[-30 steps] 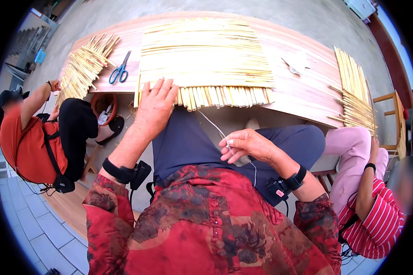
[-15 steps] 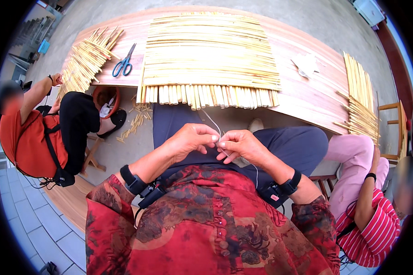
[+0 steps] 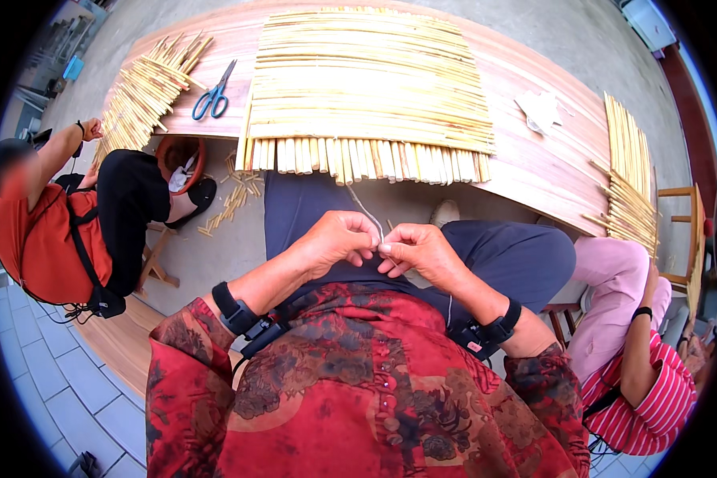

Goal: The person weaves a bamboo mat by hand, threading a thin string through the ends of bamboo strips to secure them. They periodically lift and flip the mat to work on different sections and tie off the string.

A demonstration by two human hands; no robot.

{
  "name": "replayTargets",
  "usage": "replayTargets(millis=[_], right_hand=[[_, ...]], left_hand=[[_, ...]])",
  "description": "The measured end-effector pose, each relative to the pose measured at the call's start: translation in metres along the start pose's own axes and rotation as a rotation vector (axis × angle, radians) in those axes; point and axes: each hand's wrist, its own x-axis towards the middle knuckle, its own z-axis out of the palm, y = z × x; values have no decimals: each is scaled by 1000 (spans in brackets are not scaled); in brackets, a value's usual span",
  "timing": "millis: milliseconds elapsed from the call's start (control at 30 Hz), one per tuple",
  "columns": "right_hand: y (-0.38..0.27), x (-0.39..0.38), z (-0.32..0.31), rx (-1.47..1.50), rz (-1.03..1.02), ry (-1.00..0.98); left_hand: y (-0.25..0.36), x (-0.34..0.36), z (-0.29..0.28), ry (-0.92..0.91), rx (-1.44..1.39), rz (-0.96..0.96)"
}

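Note:
A thin pale string (image 3: 364, 209) runs down from the near edge of a mat of straw-coloured stalks (image 3: 366, 88) on the table. Above my lap, my left hand (image 3: 344, 237) pinches the string between thumb and forefinger. Close beside it, my right hand (image 3: 419, 251) pinches the same string, and a loose end hangs below that hand. The fingertips nearly meet. Under the mat's top layer, a row of thicker cut stalks (image 3: 366, 162) juts over the table's near edge.
Blue-handled scissors (image 3: 212, 102) lie left of the mat, near a heap of stalks (image 3: 147, 95). White scraps (image 3: 540, 110) and another stalk bundle (image 3: 631, 171) are to the right. A person in orange (image 3: 52, 247) sits left, one in red stripes (image 3: 645, 390) right. A brown bucket (image 3: 166, 159) stands below.
The whole view has shifted slightly, with the table sitting a little higher. Both hands keep their pinch on the string and have barely moved.

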Motion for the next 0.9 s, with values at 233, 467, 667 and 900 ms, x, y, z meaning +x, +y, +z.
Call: replayTargets(millis=[233, 467, 667, 900], right_hand=[[0, -2, -2, -2, -7, -7], [3, -8, -2, -37, 5, 4], [11, -9, -2, -78, 4, 1], [7, -7, -2, -11, 34, 23]], left_hand=[[4, -2, 4, 5, -96, -38], [-4, 1, 8, -12, -108, -23], [-8, 4, 9, -22, -111, -64], [-8, -1, 8, -12, -100, -55]])
